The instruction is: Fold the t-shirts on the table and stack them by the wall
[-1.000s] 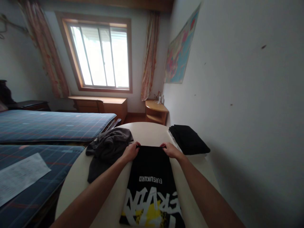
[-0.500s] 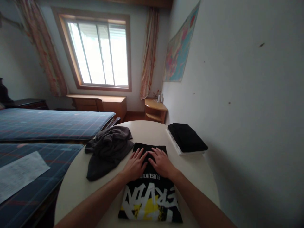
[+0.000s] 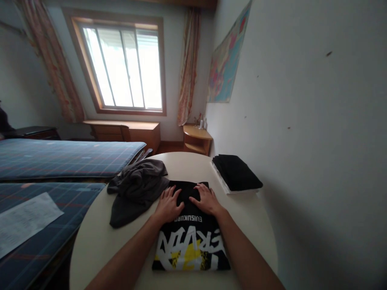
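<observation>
Left hand [image 3: 169,206] and right hand [image 3: 207,201] lay palm down on the far part of a folded black garment [image 3: 191,229], side by side with a gap of dark cloth between them. Each had its fingers spread apart and was clamped on nothing; the fingertips pointed toward the far edge.

The garment lay flat in the middle of a round, cream-coloured bench [image 3: 254,241], in front of the person. It was folded into a rectangle, its long axis running from near to far, almost straight away from the viewer, with its short edges at the near and far ends. Its printed words ran across the width and appeared upside down from the near side.

The far half was plain black, crossed by a small line of white block letters just nearer than the hands. Larger, brush-like white letters filled the near half, over a bright yellow patch with black speckling. The near edge looked straight and neat.

To the left on the bench, a dark grey cloth [image 3: 137,189] lay in a loose, crumpled heap close to the left hand. To the far right sat a neat black stack of folded fabric [image 3: 237,173], with a white layer beneath it.
</observation>
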The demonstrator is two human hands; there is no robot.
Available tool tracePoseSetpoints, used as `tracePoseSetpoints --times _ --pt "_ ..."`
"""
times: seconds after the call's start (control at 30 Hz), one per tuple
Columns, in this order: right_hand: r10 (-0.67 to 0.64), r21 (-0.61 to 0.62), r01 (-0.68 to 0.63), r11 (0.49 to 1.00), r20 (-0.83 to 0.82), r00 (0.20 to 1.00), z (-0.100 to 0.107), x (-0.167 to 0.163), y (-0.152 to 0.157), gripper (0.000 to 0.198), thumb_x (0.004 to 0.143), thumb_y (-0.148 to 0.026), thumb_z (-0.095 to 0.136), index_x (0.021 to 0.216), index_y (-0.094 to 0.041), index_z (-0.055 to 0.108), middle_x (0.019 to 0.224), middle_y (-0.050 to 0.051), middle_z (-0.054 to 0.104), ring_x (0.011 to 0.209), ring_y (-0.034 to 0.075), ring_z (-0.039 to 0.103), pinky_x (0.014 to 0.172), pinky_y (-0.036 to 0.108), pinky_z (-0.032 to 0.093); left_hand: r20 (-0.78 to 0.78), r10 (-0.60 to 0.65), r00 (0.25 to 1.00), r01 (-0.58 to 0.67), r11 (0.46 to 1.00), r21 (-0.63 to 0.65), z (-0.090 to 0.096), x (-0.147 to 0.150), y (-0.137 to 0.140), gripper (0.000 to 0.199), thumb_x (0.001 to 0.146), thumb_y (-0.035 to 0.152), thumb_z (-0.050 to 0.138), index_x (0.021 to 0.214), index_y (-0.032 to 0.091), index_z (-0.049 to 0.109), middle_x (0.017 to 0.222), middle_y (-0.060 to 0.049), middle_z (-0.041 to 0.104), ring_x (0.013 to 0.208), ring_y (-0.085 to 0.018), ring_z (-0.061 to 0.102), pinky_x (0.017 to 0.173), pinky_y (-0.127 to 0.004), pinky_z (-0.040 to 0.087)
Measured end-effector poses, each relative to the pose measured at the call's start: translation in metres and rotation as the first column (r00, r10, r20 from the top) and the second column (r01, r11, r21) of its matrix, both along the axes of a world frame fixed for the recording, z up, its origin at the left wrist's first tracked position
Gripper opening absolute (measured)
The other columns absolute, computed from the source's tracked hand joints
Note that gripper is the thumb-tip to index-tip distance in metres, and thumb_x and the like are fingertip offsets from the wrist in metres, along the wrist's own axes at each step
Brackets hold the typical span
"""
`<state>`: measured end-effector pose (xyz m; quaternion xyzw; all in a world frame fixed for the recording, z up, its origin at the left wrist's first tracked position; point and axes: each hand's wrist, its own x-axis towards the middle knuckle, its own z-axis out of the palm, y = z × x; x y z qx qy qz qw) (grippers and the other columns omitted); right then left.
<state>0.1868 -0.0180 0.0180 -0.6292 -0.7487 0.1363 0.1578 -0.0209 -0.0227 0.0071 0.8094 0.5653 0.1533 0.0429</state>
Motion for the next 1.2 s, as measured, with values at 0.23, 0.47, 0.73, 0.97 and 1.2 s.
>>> tracePoseSetpoints --times 0.23,0.47,0.73,0.97,1.2 --pt "-0.117 0.097 0.119 0.988 -0.022 0.993 -0.012 0.017 0.014 0.055 0.096 -0.047 0.048 0.144 -0.021 0.049 0.156 0.01 0.04 0.149 0.027 0.025 0.12 0.051 0.017 0.068 0.025 0.997 -0.028 0.999 0.046 -0.009 -0.013 0.021 0.056 0.094 0.043 0.05 0.144 0.019 0.05 0.155 -0.013 0.041 0.143 -0.031 0.037 0.115 -0.048 0.033" --pt "-0.128 0.175 0.119 0.977 0.042 0.991 0.001 0.018 0.005 0.055 0.098 -0.044 0.047 0.148 -0.02 0.046 0.16 0.011 0.033 0.151 0.029 0.02 0.12 0.055 0.013 0.161 -0.026 0.987 -0.003 0.985 0.174 -0.008 -0.02 0.023 0.051 0.092 0.031 0.054 0.14 0.012 0.053 0.154 -0.017 0.041 0.142 -0.031 0.039 0.117 -0.045 0.033" --pt "0.605 0.146 -0.591 0.793 -0.077 0.793 0.036 -0.039 -0.074 0.039 0.089 -0.048 0.065 0.121 -0.026 0.068 0.124 0.006 0.069 0.119 0.021 0.06 0.115 0.04 0.032 0.108 -0.155 0.982 0.146 0.985 0.088 -0.019 -0.023 0.017 0.045 0.098 0.019 0.037 0.139 0.018 0.054 0.151 -0.009 0.049 0.141 -0.026 0.042 0.117 -0.049 0.034" --pt "0.8 0.038 -0.8 0.599 0.024 0.6 0.034 -0.072 -0.112 0.066 0.089 -0.06 0.059 0.148 -0.036 0.042 0.16 0.008 0.034 0.147 0.035 0.026 0.119 0.062 0.015 0.143 -0.208 0.968 0.2 0.978 0.064 -0.018 -0.037 0.034 0.044 0.099 0.022 0.036 0.137 0.021 0.058 0.148 -0.006 0.052 0.139 -0.021 0.044 0.119 -0.042 0.032" --pt "0.858 0.089 -0.865 0.495 0.108 0.502 0.027 -0.083 -0.121 0.072 0.088 -0.053 0.065 0.151 -0.034 0.037 0.162 0.007 0.029 0.149 0.032 0.024 0.12 0.057 0.016 0.144 -0.173 0.974 0.166 0.984 0.061 -0.014 -0.033 0.031 0.044 0.098 0.02 0.036 0.136 0.022 0.059 0.147 -0.005 0.054 0.138 -0.022 0.046 0.118 -0.046 0.033"
